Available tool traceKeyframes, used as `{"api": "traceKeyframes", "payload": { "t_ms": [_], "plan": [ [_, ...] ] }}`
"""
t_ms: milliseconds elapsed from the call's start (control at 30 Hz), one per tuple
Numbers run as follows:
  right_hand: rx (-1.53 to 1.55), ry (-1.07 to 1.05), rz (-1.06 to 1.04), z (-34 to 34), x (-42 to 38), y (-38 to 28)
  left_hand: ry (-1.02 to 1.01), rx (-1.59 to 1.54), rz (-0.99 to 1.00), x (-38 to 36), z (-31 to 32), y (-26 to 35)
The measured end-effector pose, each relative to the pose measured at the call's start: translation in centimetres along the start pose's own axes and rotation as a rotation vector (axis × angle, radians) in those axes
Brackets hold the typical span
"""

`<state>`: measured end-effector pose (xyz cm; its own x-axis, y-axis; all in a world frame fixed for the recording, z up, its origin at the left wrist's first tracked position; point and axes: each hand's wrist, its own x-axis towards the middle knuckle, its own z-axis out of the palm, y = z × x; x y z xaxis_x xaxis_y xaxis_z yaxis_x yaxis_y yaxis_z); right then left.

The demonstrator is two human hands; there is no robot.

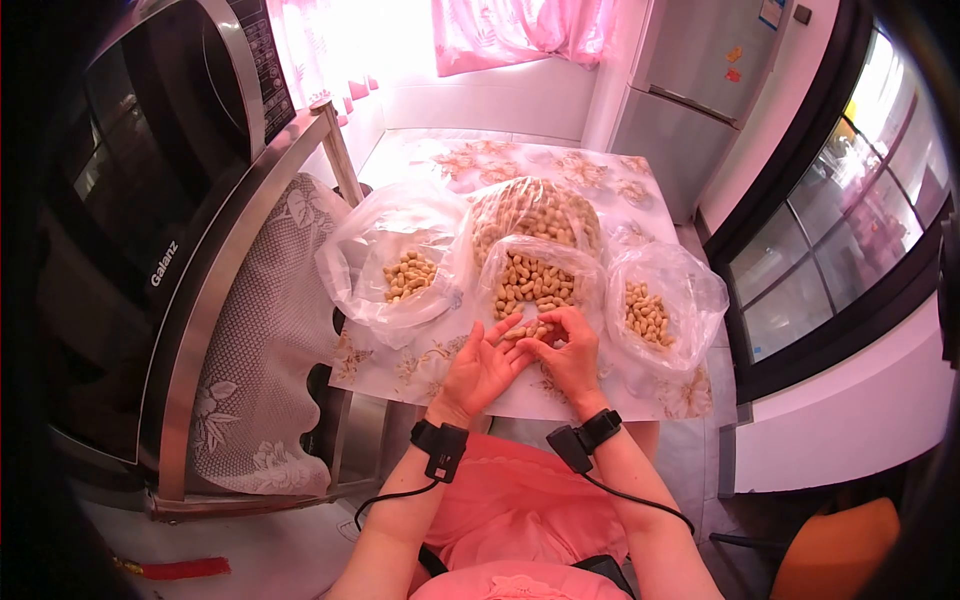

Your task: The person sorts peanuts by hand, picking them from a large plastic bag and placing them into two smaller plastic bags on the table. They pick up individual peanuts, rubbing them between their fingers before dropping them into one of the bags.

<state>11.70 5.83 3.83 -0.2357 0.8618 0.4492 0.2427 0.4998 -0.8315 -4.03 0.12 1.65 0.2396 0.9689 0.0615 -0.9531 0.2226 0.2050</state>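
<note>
Peanuts in their shells (525, 331) lie on the fingers of my left hand (482, 368), which is turned palm up. My right hand (572, 358) meets it from the right, with thumb and fingers pinched at the peanuts. Just beyond both hands is an open plastic bag of peanuts (540, 280). Behind that bag stands a larger, fuller clear bag (537, 212). An open bag (365, 250) on the left holds a small heap of peanuts (410, 276). Another open bag (700, 300) on the right also holds some peanuts (648, 316).
The bags rest on a table with a floral cloth (440, 157). A microwave (165, 180) on a metal rack with a lace cover (260, 370) stands at the left. Behind on the right is a fridge (665, 140). An orange seat (840, 550) is at the lower right.
</note>
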Motion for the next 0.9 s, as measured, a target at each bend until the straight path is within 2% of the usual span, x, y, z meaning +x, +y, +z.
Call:
{"api": "traceKeyframes", "payload": {
  "t_ms": [367, 900],
  "plan": [
    [-0.008, 0.044, -0.071, 0.19, 0.08, 0.05, -0.01, -0.026, 0.027, 0.09, -0.45, 0.03],
    [0.017, 0.036, -0.006, 0.31, 0.07, -0.1, -0.026, -0.003, 0.036, 0.06, -0.3, 0.06]
  ]
}}
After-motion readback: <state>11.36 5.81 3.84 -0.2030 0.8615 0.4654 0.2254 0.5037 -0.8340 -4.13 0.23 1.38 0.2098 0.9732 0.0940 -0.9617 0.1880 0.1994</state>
